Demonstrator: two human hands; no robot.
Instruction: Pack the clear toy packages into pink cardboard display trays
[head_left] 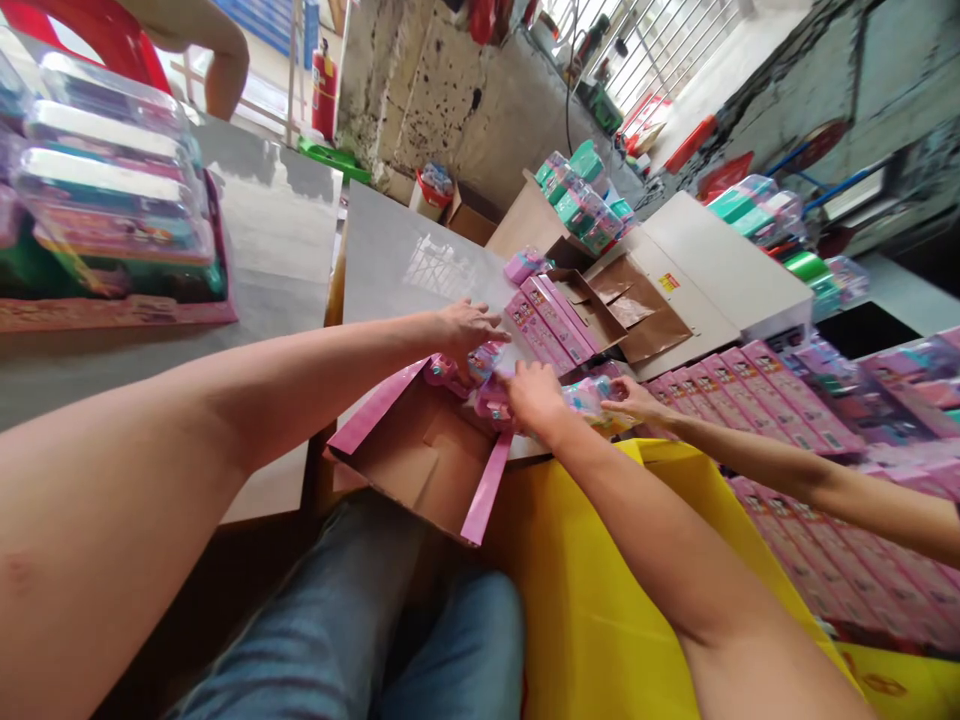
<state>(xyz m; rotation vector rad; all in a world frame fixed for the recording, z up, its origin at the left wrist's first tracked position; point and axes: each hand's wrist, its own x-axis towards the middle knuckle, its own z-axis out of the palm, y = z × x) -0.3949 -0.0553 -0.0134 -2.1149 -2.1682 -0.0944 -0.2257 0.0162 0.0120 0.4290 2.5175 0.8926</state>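
In the head view an open cardboard box with pink edges [405,455] tilts over the near edge of the table, above my lap. Small pink and purple plastic pieces [444,374] lie along its far side; their exact kind is blurred. My left hand [463,335] reaches over these pieces with its fingers apart, touching or just above them. Closer to the box's right corner, my right hand [536,395] has its fingers curled round a pink plastic piece [493,402], partly hidden by the hand.
A co-worker's hand [634,400] reaches in from the right to clear-wrapped pieces [589,395]. Pink printed boxes [551,320] stand beyond my hands, with a yellow bin [600,560] at my right. Clear-lidded packs [112,200] fill a tray at the left.
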